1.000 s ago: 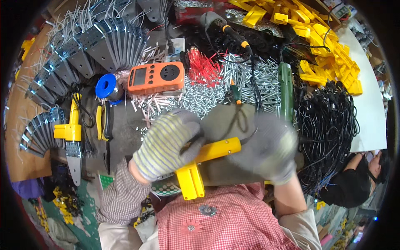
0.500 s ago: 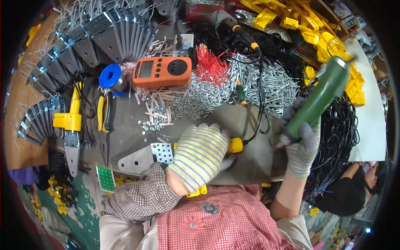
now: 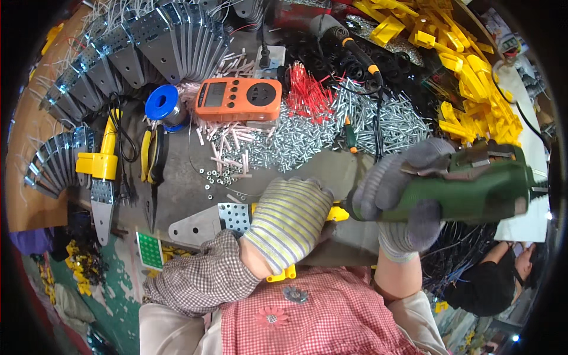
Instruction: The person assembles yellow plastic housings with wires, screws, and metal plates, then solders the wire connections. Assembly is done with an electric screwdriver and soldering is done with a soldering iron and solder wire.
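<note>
My left hand (image 3: 290, 223), in a striped glove, is closed over the yellow plastic handle (image 3: 338, 213) of a tool lying on the bench. From the handle's left end sticks a grey metal blade (image 3: 198, 227) with a perforated section. My right hand (image 3: 402, 192), gloved too, grips a green power screwdriver (image 3: 473, 192) held roughly level. The screwdriver's front end points left, close to the handle's right end; whether they touch I cannot tell. A yellow piece (image 3: 282, 273) shows below my left wrist.
Behind my hands lie heaped screws (image 3: 381, 118), red-wired parts (image 3: 307, 94) and an orange meter (image 3: 238, 99). Pliers (image 3: 152, 160), a blue wire spool (image 3: 165, 106) and a similar yellow-handled tool (image 3: 105, 168) lie left. Yellow parts (image 3: 473, 89) fill the far right; a person (image 3: 485, 278) sits beyond.
My right hand has swung the green screwdriver from a steep tilt to nearly level and brought its front end left to the yellow handle. My left hand has stayed in place.
</note>
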